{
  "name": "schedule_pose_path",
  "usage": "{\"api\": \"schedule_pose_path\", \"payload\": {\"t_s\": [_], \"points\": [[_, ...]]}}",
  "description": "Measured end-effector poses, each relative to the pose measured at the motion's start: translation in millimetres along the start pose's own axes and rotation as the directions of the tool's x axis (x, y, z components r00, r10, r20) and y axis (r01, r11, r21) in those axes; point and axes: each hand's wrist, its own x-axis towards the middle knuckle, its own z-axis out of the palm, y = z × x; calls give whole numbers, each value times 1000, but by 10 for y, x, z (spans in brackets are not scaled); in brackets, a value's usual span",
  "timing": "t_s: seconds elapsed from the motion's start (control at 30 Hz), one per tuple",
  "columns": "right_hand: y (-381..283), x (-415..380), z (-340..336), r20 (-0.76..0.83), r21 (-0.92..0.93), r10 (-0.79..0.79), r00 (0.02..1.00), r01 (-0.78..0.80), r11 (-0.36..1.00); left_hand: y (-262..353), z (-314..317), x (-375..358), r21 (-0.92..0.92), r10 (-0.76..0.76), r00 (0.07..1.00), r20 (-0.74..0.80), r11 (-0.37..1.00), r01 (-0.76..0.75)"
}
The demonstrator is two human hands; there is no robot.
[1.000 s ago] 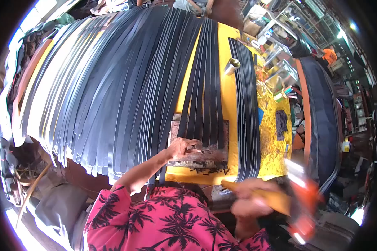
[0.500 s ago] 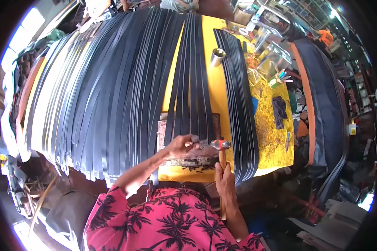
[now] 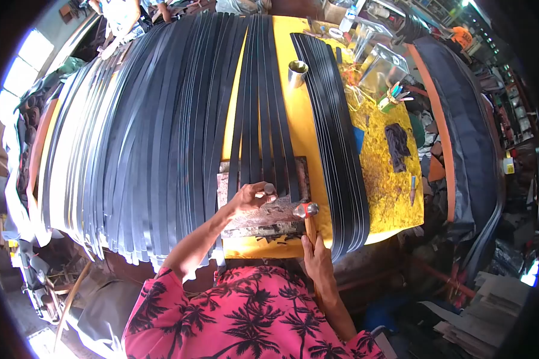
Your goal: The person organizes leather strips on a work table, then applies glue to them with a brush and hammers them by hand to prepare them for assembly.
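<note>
My left hand (image 3: pixel 250 199) is closed around a short metal punch (image 3: pixel 269 189), whose round top shows above the fingers. The punch's lower tip is hidden by the hand. Beneath it, the ends of several black straps (image 3: pixel 267 158) lie on a worn reddish-brown block (image 3: pixel 281 213). My right hand (image 3: pixel 318 258) grips the wooden handle of a ball-peen hammer (image 3: pixel 306 210). The hammer's metal head, with a red band, is just right of the punch and apart from it.
Rows of black straps (image 3: pixel 161 131) cover the table's left side; another bundle (image 3: pixel 332 143) lies right of the block. A metal cup (image 3: pixel 297 74), a dark cloth (image 3: pixel 397 147) and a pen holder (image 3: pixel 391 100) stand or lie on the yellow table (image 3: pixel 380 203). People are at the far edge.
The view has shifted slightly, so the table appears further left. My left hand has moved a little away from me over the block, and the punch's top shows more clearly. Both grips remain.
</note>
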Motion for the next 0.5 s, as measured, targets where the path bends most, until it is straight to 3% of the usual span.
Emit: {"api": "schedule_pose_path", "payload": {"t_s": [0.3, 0.5], "points": [[-119, -2, -61, -21, 54, -8, 1000, 10, 999, -212, 53, -7, 28, 66, 997, -33, 998, -65], [-226, -32, -81, -26, 37, -53, 998, 54, 998, 33, 20, -84, 2, 45, 998, -42, 999, -45]]}}
